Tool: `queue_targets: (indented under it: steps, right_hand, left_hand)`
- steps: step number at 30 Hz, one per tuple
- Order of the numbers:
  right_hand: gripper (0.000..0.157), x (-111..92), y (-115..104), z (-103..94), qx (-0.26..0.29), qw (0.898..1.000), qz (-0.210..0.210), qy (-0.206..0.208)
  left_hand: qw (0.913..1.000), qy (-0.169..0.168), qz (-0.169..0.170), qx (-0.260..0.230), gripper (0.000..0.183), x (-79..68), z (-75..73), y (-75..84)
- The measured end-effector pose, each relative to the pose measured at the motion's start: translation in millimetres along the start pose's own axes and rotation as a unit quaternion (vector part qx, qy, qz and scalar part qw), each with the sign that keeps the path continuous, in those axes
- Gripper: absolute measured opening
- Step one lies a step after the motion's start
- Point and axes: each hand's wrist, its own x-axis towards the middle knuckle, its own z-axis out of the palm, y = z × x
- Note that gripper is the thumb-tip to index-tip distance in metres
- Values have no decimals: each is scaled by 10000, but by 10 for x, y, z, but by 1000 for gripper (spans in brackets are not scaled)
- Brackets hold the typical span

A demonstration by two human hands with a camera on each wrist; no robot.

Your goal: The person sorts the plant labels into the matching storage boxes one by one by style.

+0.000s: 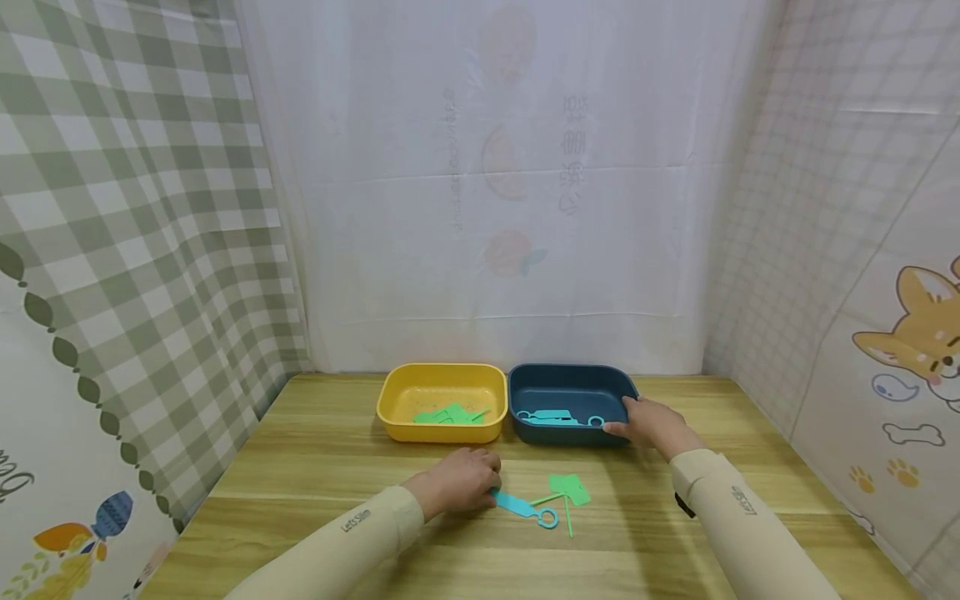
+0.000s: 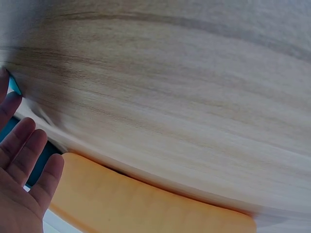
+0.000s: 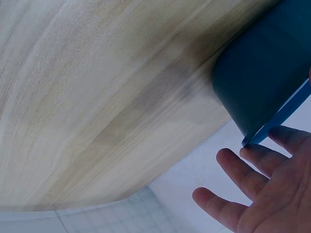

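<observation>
My left hand pinches one end of a flat blue tag with a ring end, low over the table. In the left wrist view only a sliver of the blue tag shows between thumb and finger. Just right of it lie green plant labels with square heads and thin stems. At the near right corner of the dark blue bin, my right hand touches the rim with fairly straight fingers. Inside that bin lie several blue tags.
Left of the dark blue bin stands a yellow bin holding several green plant labels. Both bins sit near the back of the wooden table, before a white curtain. Patterned cloths hang along both sides.
</observation>
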Motion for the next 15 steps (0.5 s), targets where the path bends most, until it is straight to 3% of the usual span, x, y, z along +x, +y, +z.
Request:
queue_targets:
  steps: [15]
  right_hand:
    - [81,-5,-10,-1,31,10000,20,-23]
  left_hand:
    - [9997,13,-6,-248,14,0,-29,13]
